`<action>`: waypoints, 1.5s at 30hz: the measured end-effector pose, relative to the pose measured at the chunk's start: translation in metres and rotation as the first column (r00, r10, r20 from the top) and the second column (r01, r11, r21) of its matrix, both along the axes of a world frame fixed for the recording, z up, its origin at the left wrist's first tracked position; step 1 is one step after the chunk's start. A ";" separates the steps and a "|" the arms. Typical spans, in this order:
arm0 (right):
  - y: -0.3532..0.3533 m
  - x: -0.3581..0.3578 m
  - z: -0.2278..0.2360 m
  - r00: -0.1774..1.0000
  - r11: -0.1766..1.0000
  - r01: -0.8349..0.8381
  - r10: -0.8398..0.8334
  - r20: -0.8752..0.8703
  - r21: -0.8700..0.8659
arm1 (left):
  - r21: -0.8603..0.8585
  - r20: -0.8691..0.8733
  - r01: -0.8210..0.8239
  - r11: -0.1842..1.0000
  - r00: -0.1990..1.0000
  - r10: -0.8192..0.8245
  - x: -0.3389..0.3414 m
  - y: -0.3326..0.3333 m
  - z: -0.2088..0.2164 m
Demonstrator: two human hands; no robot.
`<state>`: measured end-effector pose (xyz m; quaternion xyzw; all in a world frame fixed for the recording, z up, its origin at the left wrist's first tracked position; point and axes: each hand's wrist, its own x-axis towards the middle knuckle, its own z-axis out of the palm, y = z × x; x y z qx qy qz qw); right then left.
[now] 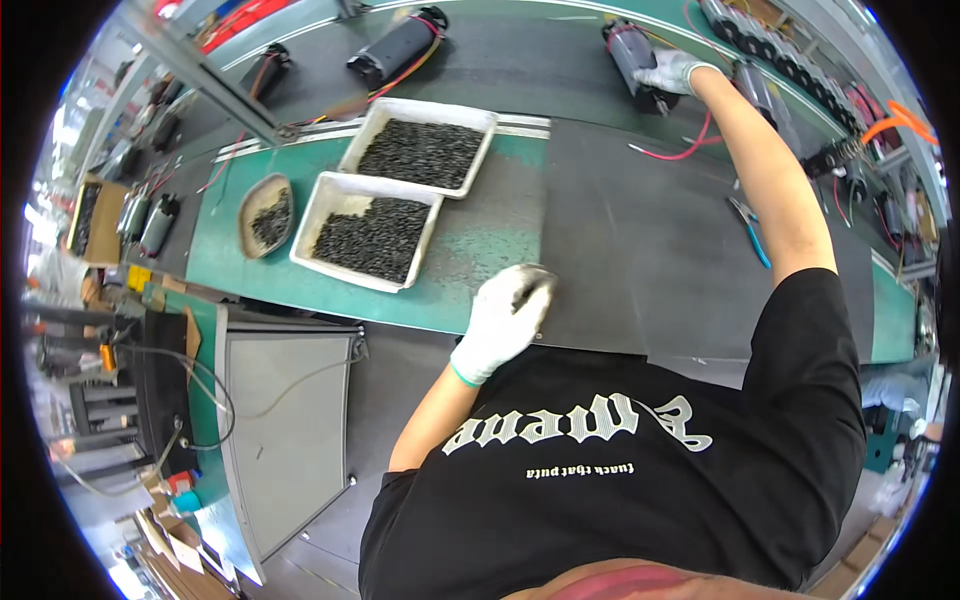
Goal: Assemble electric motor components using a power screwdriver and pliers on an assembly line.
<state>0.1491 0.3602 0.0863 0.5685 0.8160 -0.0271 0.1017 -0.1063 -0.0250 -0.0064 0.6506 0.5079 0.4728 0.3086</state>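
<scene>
My right hand (668, 72), in a white glove, reaches to the far side of the bench and wraps its fingers round a dark cylindrical motor (627, 48). A red wire (690, 150) trails near this motor. Close to my body, at the bench's front edge, my left hand (508, 312) is curled in a white glove with dark-stained fingertips. Whatever it may hold is hidden by the fingers. Left of it stand two white trays (368, 283) (455, 190) of small black parts (375, 238). Beside them lies a shallow bowl (247, 240) with fewer such parts.
Another motor (400, 48) with coloured wires lies on the dark belt (520, 60) behind the trays. Blue-handled pliers (752, 232) rest on the black mat (640, 240) at right. A metal post (215, 85) rises at the far left. More motors (775, 45) line the far right.
</scene>
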 end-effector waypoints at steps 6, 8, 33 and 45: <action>0.000 0.083 0.001 0.943 0.953 -0.278 0.294 -0.158 0.119 | -0.091 0.165 0.021 0.996 0.986 -0.005 0.002 0.009 0.007; 0.003 0.087 0.011 0.924 0.952 -0.298 0.306 -0.229 0.071 | -0.090 0.131 0.018 0.996 0.991 -0.006 0.001 0.013 0.005; -0.043 0.073 -0.003 0.882 0.879 -0.451 0.465 -0.072 0.158 | -0.285 0.164 -0.054 0.957 0.981 0.104 0.007 0.029 0.013; -0.060 0.125 0.002 0.949 0.960 -0.170 0.220 -0.227 0.223 | -0.206 0.270 0.005 0.978 0.961 0.052 0.002 0.030 0.007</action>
